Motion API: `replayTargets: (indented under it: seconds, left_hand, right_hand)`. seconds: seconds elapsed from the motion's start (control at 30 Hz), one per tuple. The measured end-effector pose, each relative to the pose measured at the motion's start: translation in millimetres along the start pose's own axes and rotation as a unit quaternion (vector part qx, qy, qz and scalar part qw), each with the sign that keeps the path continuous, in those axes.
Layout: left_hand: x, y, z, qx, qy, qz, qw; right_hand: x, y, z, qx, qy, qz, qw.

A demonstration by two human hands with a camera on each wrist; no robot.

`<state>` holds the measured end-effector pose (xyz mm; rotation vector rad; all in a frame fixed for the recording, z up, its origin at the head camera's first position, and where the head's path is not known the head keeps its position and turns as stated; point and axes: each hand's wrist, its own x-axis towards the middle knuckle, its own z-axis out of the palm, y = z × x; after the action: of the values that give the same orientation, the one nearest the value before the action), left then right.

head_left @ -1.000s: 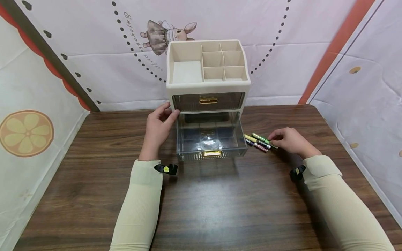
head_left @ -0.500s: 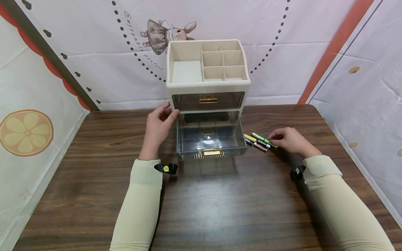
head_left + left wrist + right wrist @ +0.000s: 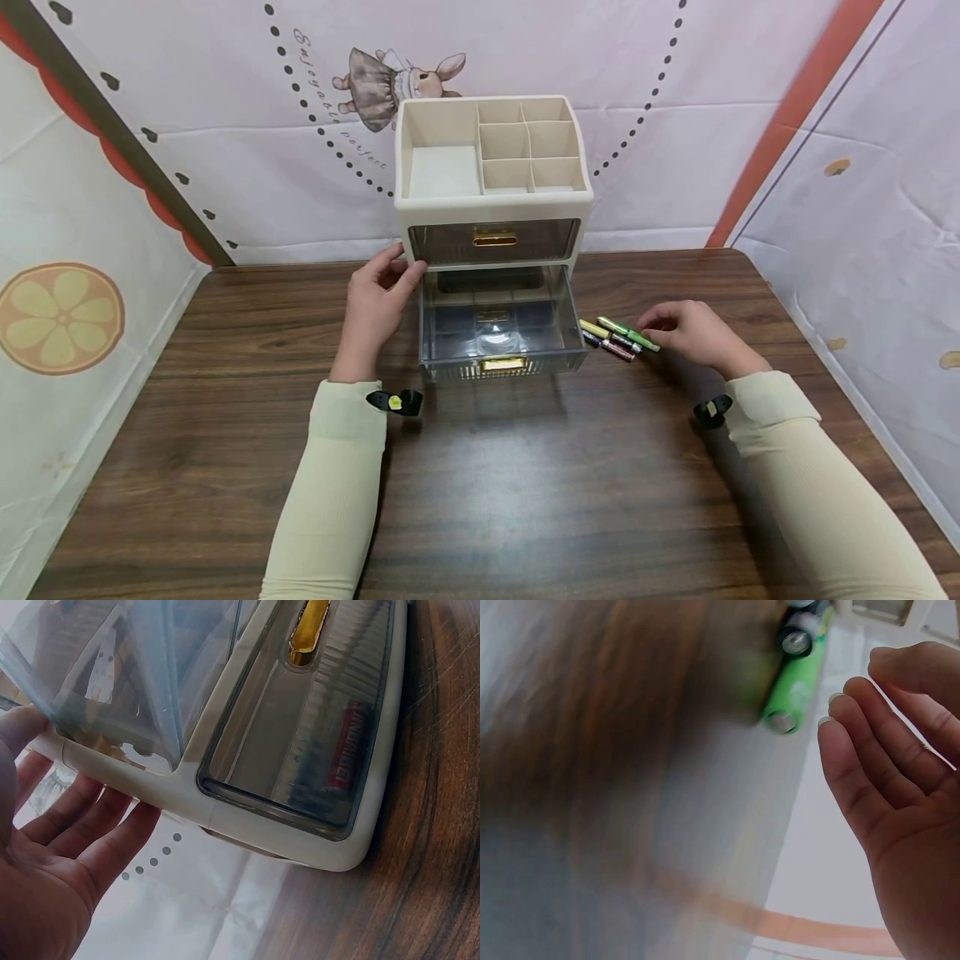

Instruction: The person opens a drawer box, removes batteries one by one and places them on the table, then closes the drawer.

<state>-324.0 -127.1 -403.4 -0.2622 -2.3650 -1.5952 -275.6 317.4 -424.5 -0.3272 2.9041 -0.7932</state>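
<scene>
A cream desktop drawer organizer point(image 3: 493, 200) stands at the table's back, its clear lower drawer point(image 3: 502, 333) pulled out. My left hand point(image 3: 377, 308) grips its left side, thumb on the front frame and fingers along the side wall, as the left wrist view also shows. Right of the drawer lies a small cluster of batteries, among them a green battery point(image 3: 643, 340), a yellow battery point(image 3: 595, 327) and a pink one point(image 3: 618, 350). My right hand point(image 3: 693, 335) hovers just beside the green battery, fingers loosely bent, holding nothing; the right wrist view shows a gap between them.
The organizer's top has one large and several small compartments. Its upper drawer point(image 3: 495, 242) is closed. In the left wrist view a red-labelled item point(image 3: 349, 746) shows behind a drawer front. Printed cloth point(image 3: 660, 192) hangs behind the dark wooden table point(image 3: 487, 500).
My right hand has let go of the green battery and drawn slightly away, leaving its end uncovered. The left hand keeps its place on the organizer. The head view has shifted a little.
</scene>
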Motion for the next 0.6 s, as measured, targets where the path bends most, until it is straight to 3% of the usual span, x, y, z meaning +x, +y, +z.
replayTargets:
  seconds: [0.23, 0.4, 0.6]
  left_hand:
    - [-0.9, 1.0, -0.2, 0.003, 0.002, 0.002, 1.0]
    - [-0.6, 0.8, 0.1, 0.002, 0.0, 0.004, 1.0]
    - [0.0, 0.8, 0.1, 0.002, -0.001, 0.003, 1.0]
  right_hand:
    - [-2.9, -22.4, -2.2, -0.02, 0.044, -0.057, 0.997]
    - [-8.7, -46.1, -2.9, -0.014, 0.09, -0.115, 0.989]
    - [-20.4, -79.4, -1.7, 0.051, 0.138, -0.159, 0.976]
